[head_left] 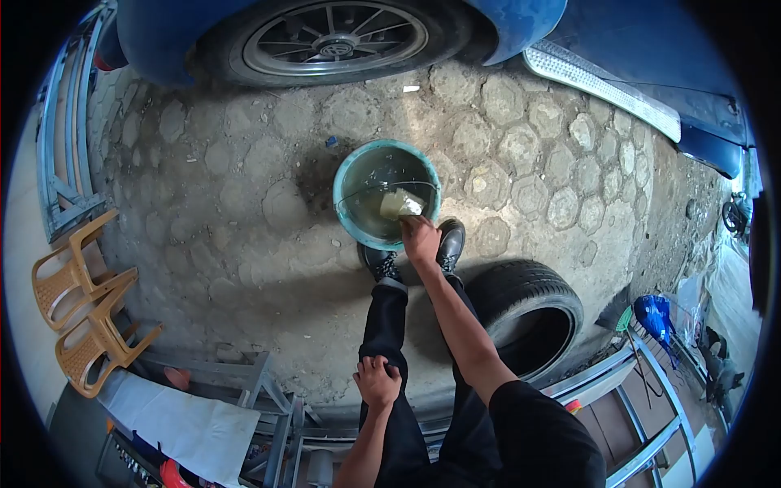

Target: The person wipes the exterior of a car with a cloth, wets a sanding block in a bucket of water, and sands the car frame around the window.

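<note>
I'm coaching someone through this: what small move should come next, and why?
Probably squeeze the pale item: the right hand holds it at the bucket, where drips would likely fall into the water. The left hand rests on the leg, free to help.

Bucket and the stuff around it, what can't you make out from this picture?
In the head view:
Bucket: bottom veiled by murky water.
Pale piece: right hand covers part; too blurred to identify.
Left boot: toe hidden behind the bucket.
Loose tyre: partly behind the right arm.
Car wheel: top cut by upper edge.
</note>
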`<state>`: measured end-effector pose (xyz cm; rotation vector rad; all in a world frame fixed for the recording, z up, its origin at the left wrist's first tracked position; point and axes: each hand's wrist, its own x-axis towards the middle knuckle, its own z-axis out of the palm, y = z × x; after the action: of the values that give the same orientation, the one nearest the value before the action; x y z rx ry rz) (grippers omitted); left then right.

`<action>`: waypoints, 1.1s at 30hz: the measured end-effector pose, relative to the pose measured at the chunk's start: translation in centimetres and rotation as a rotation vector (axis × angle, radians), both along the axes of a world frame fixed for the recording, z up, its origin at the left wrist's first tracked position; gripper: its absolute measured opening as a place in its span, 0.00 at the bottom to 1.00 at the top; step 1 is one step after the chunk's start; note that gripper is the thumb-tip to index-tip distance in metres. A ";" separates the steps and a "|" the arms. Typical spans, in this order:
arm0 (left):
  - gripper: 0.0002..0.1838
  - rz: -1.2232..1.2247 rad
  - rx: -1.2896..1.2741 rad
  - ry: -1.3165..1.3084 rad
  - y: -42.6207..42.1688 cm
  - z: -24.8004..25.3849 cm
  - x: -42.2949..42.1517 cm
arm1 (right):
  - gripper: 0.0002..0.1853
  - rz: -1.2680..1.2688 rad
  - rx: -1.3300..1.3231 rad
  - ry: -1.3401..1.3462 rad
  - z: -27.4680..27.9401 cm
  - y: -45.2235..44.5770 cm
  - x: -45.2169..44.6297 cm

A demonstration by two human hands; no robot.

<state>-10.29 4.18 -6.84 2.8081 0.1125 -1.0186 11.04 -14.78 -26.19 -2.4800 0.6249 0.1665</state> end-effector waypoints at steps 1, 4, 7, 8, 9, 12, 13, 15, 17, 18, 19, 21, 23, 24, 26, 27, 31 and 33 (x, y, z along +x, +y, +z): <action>0.14 0.009 -0.012 -0.009 -0.1 -0.3 0.2 | 0.07 0.020 0.016 -0.017 -0.2 -0.3 -0.1; 0.13 0.008 -0.007 -0.028 0.1 0.0 -0.2 | 0.09 0.064 -0.040 0.007 -1.5 -0.1 -1.8; 0.13 0.015 -0.017 -0.015 0.2 -0.4 0.1 | 0.12 0.083 -0.123 -0.135 -2.4 -0.8 -1.6; 0.14 0.023 -0.015 0.003 0.2 -0.3 0.2 | 0.12 0.120 -0.091 0.075 -3.2 -0.6 -1.9; 0.14 0.023 -0.005 0.003 0.2 -0.1 -0.2 | 0.13 0.158 -0.060 0.301 -3.7 -0.4 -3.1; 0.13 0.012 -0.010 -0.022 0.3 -0.3 0.0 | 0.12 0.261 -0.074 -0.085 -5.4 -0.4 -4.2; 0.13 0.013 -0.002 -0.028 0.5 -0.5 0.1 | 0.12 0.305 -0.084 0.075 -6.0 0.0 -4.4; 0.13 0.008 -0.005 -0.024 0.4 -0.5 -0.2 | 0.13 0.379 -0.119 0.416 -5.6 -0.6 -5.4; 0.12 0.024 -0.004 -0.030 0.7 -0.7 0.4 | 0.11 0.309 -0.124 0.249 -4.6 -0.6 -4.9; 0.12 0.024 0.001 -0.042 0.8 -0.7 0.6 | 0.11 0.265 -0.099 0.272 -3.6 -0.6 -4.3; 0.11 0.022 -0.001 -0.049 0.7 -0.5 0.6 | 0.11 0.219 -0.080 0.299 -2.3 -0.8 -4.2; 0.09 0.053 0.003 -0.005 1.0 -0.5 1.3 | 0.13 0.044 -0.003 0.301 0.4 -1.0 -3.2; 0.10 0.072 -0.003 0.030 1.3 -0.3 2.4 | 0.17 -0.151 0.223 0.140 3.2 -1.5 -2.8; 0.10 0.078 -0.030 0.033 1.8 -0.4 2.7 | 0.19 -0.153 0.278 0.190 6.1 -2.4 -2.0; 0.10 0.074 -0.077 0.051 3.1 -0.9 3.3 | 0.21 -0.184 0.356 0.248 10.7 -3.2 -1.3; 0.10 0.074 -0.103 0.059 3.2 -0.3 4.5 | 0.22 -0.284 0.567 0.196 12.7 -3.8 -1.3; 0.12 0.199 -0.556 0.216 3.9 4.0 9.9 | 0.20 -0.417 1.001 0.235 24.1 -6.9 -2.3; 0.12 0.352 -0.757 0.187 2.1 9.1 14.1 | 0.22 -0.391 1.146 0.222 29.9 -8.4 -1.4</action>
<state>3.78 6.32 2.23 1.9304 0.1873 -0.9689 9.60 -23.20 3.70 -1.2260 0.7898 0.4883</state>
